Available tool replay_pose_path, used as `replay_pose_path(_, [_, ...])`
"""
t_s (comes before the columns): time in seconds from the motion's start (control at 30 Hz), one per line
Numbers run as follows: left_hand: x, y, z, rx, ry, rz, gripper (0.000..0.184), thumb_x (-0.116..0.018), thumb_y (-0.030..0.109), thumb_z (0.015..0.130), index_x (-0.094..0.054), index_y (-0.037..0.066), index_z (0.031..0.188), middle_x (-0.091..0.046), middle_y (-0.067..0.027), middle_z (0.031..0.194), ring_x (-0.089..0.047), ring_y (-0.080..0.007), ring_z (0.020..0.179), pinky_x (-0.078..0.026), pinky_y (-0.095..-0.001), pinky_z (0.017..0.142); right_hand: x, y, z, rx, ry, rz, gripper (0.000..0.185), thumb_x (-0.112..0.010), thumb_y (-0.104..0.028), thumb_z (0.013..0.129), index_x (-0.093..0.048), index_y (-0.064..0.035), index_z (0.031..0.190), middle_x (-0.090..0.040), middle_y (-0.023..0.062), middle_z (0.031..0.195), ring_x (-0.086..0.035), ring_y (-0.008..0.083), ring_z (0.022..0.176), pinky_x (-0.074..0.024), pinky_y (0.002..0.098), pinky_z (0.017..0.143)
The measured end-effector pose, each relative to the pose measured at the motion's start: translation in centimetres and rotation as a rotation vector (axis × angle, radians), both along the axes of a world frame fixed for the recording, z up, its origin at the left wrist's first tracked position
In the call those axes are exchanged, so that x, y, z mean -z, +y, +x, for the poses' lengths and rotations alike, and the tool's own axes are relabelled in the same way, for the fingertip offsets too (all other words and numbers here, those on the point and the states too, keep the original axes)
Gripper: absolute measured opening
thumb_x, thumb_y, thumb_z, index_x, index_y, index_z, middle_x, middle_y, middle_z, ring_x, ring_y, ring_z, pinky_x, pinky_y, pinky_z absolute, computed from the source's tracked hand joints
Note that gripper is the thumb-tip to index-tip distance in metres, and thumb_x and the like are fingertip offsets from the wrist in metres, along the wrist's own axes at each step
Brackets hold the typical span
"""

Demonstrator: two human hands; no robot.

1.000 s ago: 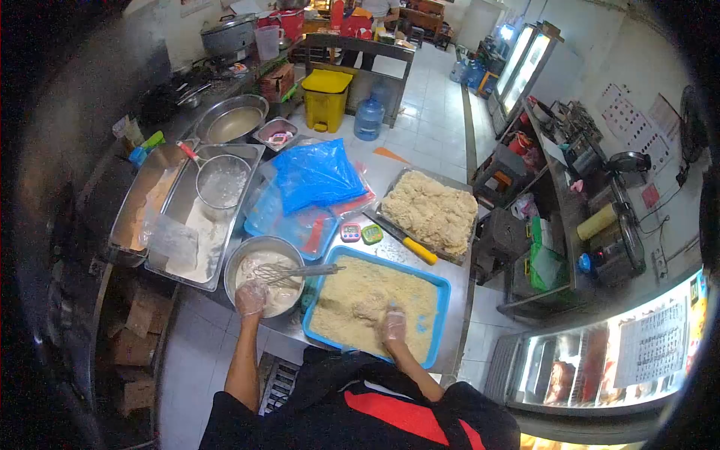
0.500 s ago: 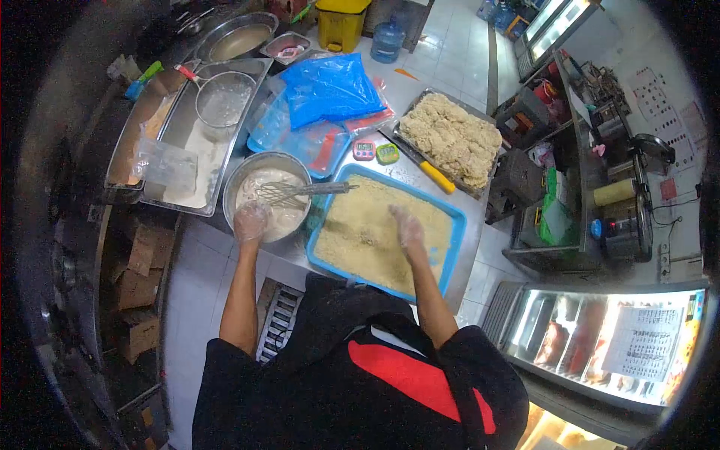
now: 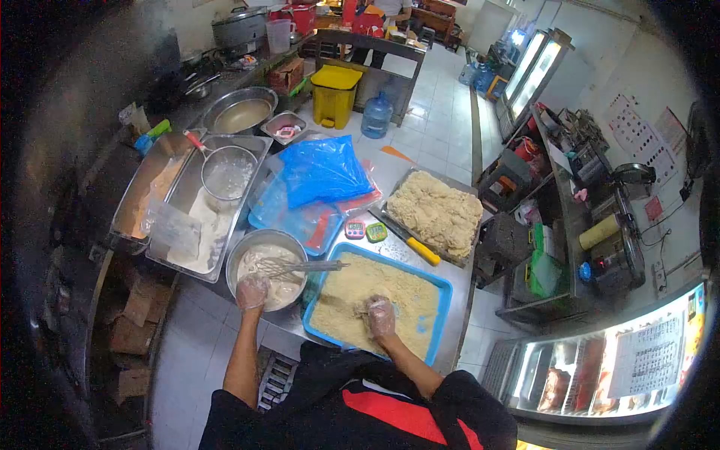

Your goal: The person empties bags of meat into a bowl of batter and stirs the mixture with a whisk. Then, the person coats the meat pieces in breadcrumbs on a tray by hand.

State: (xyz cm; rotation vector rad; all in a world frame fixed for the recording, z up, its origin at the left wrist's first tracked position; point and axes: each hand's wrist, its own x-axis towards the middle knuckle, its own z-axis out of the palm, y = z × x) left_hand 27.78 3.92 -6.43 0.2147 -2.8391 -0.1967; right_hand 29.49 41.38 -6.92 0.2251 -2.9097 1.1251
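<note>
My left hand [image 3: 253, 291], in a clear batter-smeared glove, is at the near left side of a metal bowl [image 3: 234, 262] of pale batter. Its fingers are curled over the batter; what they hold, if anything, is hidden. A whisk [image 3: 289, 266] rests in the bowl, its handle pointing right over the rim. My right hand [image 3: 380, 316], gloved too, is down in a blue tray [image 3: 444, 311] of yellowish crumbs [image 3: 409, 292]. Its fingers are bent together at the crumbs, around something I cannot make out.
Behind the blue tray are two timers [image 3: 365, 230], a yellow-handled knife [image 3: 422, 250] and a tray of crumb-coated pieces [image 3: 435, 206]. Blue plastic bags [image 3: 322, 169] lie beyond the bowl. At left, a sieve [image 3: 229, 172] sits over a metal pan of flour [image 3: 202, 240].
My right hand has moved from above the right side of the crumbs down to their near middle, and its fingers have closed. My left hand stays by the bowl. The view has tilted up.
</note>
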Motion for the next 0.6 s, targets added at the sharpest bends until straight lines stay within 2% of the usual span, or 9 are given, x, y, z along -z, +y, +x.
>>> replay_pose_path(0.13, [-0.5, 0.5, 1.2, 0.033, 0.062, -0.105, 0.031, -0.052, 0.033, 0.077, -0.062, 0.004, 0.071, -0.059, -0.0167, 0.071, -0.057, -0.0322, 0.067, -0.045, -0.0427, 0.063, 2.2, -0.3, 0.7, 0.141, 0.068, -0.668, 0.028, -0.057, -0.029, 0.079, -0.057, -0.0011, 0.080, -0.055, 0.0150, 0.068, -0.055, 0.0299, 0.074, -0.0428, 0.0374, 0.064])
replay_pose_path(0.2, [-1.7, 0.6, -0.3, 0.032, 0.111, -0.117, 0.032, -0.052, 0.034, 0.077, -0.062, 0.004, 0.071, -0.059, -0.0157, 0.071, -0.056, -0.0326, 0.067, -0.045, -0.0427, 0.064, 2.4, 0.2, -2.0, 0.130, 0.011, -0.608, 0.030, -0.060, -0.029, 0.078, -0.055, -0.0004, 0.080, -0.054, 0.0131, 0.069, -0.054, 0.0284, 0.072, -0.0423, 0.0373, 0.062])
replay_pose_path(0.27, [-1.5, 0.8, -0.1, -0.009, 0.061, -0.059, 0.033, -0.053, 0.035, 0.077, -0.062, 0.005, 0.072, -0.059, -0.0144, 0.071, -0.056, -0.0331, 0.067, -0.044, -0.0430, 0.065, -4.8, 0.9, -1.7, 0.083, -0.291, -0.016, 0.030, -0.063, -0.028, 0.077, -0.054, -0.0001, 0.083, -0.056, 0.0122, 0.074, -0.055, 0.0264, 0.070, -0.0435, 0.0372, 0.063])
replay_pose_path(0.3, [0.7, -0.2, -0.4, -0.024, 0.029, -0.121, 0.033, -0.053, 0.036, 0.077, -0.062, 0.005, 0.073, -0.059, -0.0146, 0.071, -0.055, -0.0332, 0.067, -0.044, -0.0434, 0.066, -3.6, 1.4, -1.7, 0.047, -0.282, 0.051, 0.033, -0.064, -0.028, 0.076, -0.053, 0.0002, 0.088, -0.056, 0.0132, 0.079, -0.055, 0.0263, 0.070, -0.0440, 0.0373, 0.064])
replay_pose_path(0.37, [6.8, -2.8, -0.6, -0.054, -0.054, -0.251, 0.034, -0.053, 0.037, 0.077, -0.062, 0.004, 0.076, -0.058, -0.0150, 0.071, -0.055, -0.0335, 0.068, -0.043, -0.0441, 0.068, 3.4, 3.3, -1.2, -0.031, -0.108, 0.022, 0.040, -0.065, -0.028, 0.074, -0.051, 0.0009, 0.097, -0.055, 0.0153, 0.089, -0.056, 0.0262, 0.070, -0.0450, 0.0374, 0.066])
replay_pose_path(0.4, [2.8, -0.9, -0.2, -0.247, -0.193, 0.196, 0.035, -0.053, 0.037, 0.076, -0.061, 0.003, 0.080, -0.058, -0.0168, 0.077, -0.054, -0.0335, 0.074, -0.042, -0.0443, 0.071, 7.5, 4.2, -0.5, -0.066, -0.027, 0.060, 0.044, -0.066, -0.028, 0.073, -0.050, 0.0012, 0.102, -0.055, 0.0163, 0.094, -0.056, 0.0261, 0.070, -0.0456, 0.0374, 0.067])
replay_pose_path(0.43, [2.4, -0.8, 0.8, -0.180, -0.223, 0.122, 0.035, -0.054, 0.036, 0.075, -0.061, 0.003, 0.080, -0.058, -0.0172, 0.078, -0.054, -0.0336, 0.075, -0.042, -0.0441, 0.072, 10.6, 4.8, 0.3, -0.074, 0.024, 0.120, 0.049, -0.067, -0.028, 0.072, -0.049, 0.0015, 0.107, -0.055, 0.0174, 0.099, -0.057, 0.0261, 0.070, -0.0461, 0.0374, 0.068])
replay_pose_path(0.53, [1.5, -0.8, -1.0, -0.047, -0.100, 0.048, 0.031, -0.055, 0.033, 0.073, -0.060, 0.003, 0.079, -0.057, -0.0179, 0.081, -0.053, -0.0340, 0.077, -0.042, -0.0435, 0.072, 6.3, 3.3, 0.9, -0.036, 0.125, 0.578, 0.062, -0.062, -0.038, 0.072, -0.043, -0.0005, 0.118, -0.051, 0.0202, 0.109, -0.053, 0.0323, 0.088, -0.0429, 0.0415, 0.076])
replay_pose_path(0.6, [1.7, -0.6, -0.1, -0.024, 0.091, 0.165, 0.026, -0.055, 0.029, 0.072, -0.059, 0.003, 0.077, -0.057, -0.0175, 0.080, -0.053, -0.0343, 0.077, -0.042, -0.0433, 0.071, 1.9, 2.0, 2.2, -0.007, 0.260, 0.438, 0.062, -0.063, -0.036, 0.071, -0.043, -0.0015, 0.119, -0.052, 0.0218, 0.104, -0.051, 0.0356, 0.093, -0.0390, 0.0456, 0.080])
